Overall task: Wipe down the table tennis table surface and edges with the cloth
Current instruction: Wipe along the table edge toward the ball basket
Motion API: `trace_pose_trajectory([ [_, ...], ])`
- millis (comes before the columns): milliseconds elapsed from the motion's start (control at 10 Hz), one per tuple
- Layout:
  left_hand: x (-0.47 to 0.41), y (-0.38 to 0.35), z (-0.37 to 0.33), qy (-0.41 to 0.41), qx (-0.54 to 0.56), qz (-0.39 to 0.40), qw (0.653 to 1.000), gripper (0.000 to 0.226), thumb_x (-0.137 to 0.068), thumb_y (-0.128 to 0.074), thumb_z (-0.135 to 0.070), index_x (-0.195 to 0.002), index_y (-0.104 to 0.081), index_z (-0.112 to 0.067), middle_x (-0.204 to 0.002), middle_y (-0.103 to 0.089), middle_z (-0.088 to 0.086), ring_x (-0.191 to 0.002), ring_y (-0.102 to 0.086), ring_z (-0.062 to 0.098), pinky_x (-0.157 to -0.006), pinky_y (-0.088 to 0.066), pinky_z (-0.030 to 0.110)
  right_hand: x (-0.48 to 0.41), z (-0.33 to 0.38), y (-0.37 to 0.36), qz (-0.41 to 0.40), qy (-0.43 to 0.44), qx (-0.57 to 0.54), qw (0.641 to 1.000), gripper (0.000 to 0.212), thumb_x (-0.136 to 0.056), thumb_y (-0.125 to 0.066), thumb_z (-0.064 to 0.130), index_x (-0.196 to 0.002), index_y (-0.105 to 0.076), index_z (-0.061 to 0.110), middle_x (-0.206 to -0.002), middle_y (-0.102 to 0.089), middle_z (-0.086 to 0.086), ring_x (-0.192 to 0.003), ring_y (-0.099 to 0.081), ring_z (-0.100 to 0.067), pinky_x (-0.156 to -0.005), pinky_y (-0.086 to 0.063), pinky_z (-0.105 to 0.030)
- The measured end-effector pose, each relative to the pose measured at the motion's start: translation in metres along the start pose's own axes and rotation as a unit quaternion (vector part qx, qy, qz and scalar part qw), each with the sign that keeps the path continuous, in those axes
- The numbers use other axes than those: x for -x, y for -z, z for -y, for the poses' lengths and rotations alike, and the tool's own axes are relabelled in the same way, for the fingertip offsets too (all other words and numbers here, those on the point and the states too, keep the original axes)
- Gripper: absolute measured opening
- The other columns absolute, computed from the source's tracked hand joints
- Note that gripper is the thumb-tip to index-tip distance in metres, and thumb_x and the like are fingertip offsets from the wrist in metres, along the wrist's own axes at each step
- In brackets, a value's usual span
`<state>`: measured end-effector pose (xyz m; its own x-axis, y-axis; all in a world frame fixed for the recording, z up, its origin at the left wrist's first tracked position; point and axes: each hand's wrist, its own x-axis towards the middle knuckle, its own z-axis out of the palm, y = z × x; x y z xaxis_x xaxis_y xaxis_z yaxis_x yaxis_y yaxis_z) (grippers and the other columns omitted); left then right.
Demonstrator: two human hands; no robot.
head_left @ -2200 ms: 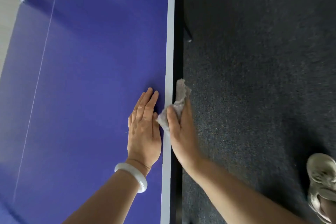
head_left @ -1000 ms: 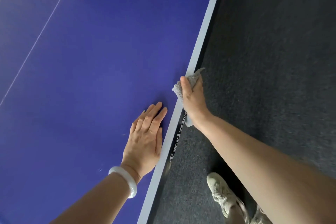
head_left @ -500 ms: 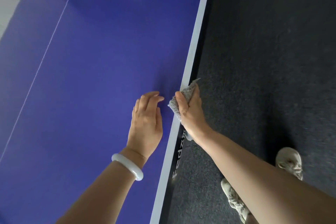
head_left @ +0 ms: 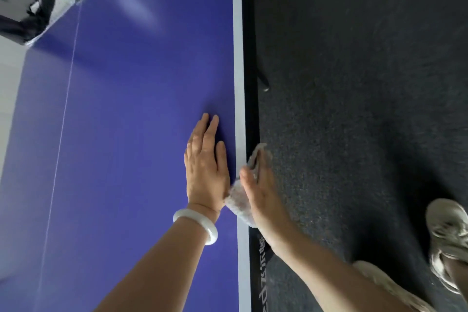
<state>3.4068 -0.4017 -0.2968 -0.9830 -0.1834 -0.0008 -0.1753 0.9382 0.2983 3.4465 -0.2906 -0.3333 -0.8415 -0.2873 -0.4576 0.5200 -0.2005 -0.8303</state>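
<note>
Fingers of left hand pressed together, flat on blue table top, just beside white border stripe. Right hand pinches grey cloth over that stripe, thumb on top, other fingers down black side edge; their grip hidden. Risks, as judgement: cloth bunches, tail above right hand misses edge; loose hold lets cloth drop off stripe onto dark carpet; left hand close beside stripe may block stroke.

Blue table with white edge stripe, grey cloth, white bracelet, dark speckled carpet.
</note>
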Motion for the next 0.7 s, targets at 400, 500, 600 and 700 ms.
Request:
trace_pose_trajectory([
  [400, -0.007, -0.003, 0.001, -0.009, -0.018, -0.001, 1.0, 0.051, -0.1, -0.03, -0.026, -0.151, -0.033, -0.025, -0.16, -0.024, -0.01, -0.144, -0.025, 0.012, -0.115, -0.007, 0.016, -0.026, -0.002, -0.006, -0.124, 0.128, 0.132, 0.975, 0.052, -0.108, -0.034, 0.019, -0.153, -0.013, 0.035, -0.148, -0.021, 0.033, -0.131, -0.026, 0.024, -0.118, -0.024, -0.02],
  [500, -0.005, -0.003, 0.004, -0.02, -0.033, -0.004, 0.999, 0.05, -0.102, -0.029, -0.023, -0.152, -0.032, -0.023, -0.16, -0.024, -0.007, -0.146, -0.023, 0.013, -0.118, -0.005, 0.019, 0.024, -0.029, -0.024, -0.06, 0.129, 0.052, 0.989, 0.044, -0.105, -0.029, 0.034, -0.143, -0.011, 0.045, -0.155, -0.002, 0.036, -0.147, -0.004, 0.01, -0.125, -0.008, -0.036],
  [600, -0.008, -0.004, 0.004, -0.016, -0.031, -0.002, 0.999, 0.051, -0.101, -0.029, -0.023, -0.152, -0.032, -0.024, -0.161, -0.023, -0.007, -0.145, -0.023, 0.013, -0.118, -0.006, 0.019, -0.007, -0.021, -0.018, -0.088, 0.126, 0.005, 0.988, 0.05, -0.099, -0.028, 0.041, -0.145, -0.009, 0.045, -0.155, 0.003, 0.04, -0.147, 0.001, 0.008, -0.125, -0.004, -0.033],
  [700, -0.008, -0.004, 0.001, -0.009, -0.03, 0.006, 0.999, 0.051, -0.101, -0.03, -0.025, -0.152, -0.031, -0.025, -0.161, -0.022, -0.01, -0.144, -0.024, 0.012, -0.118, -0.009, 0.022, -0.081, 0.034, -0.004, -0.084, 0.099, -0.013, 0.991, 0.053, -0.107, -0.028, 0.032, -0.156, -0.008, 0.024, -0.165, -0.001, 0.009, -0.151, -0.001, -0.004, -0.125, -0.006, -0.037],
])
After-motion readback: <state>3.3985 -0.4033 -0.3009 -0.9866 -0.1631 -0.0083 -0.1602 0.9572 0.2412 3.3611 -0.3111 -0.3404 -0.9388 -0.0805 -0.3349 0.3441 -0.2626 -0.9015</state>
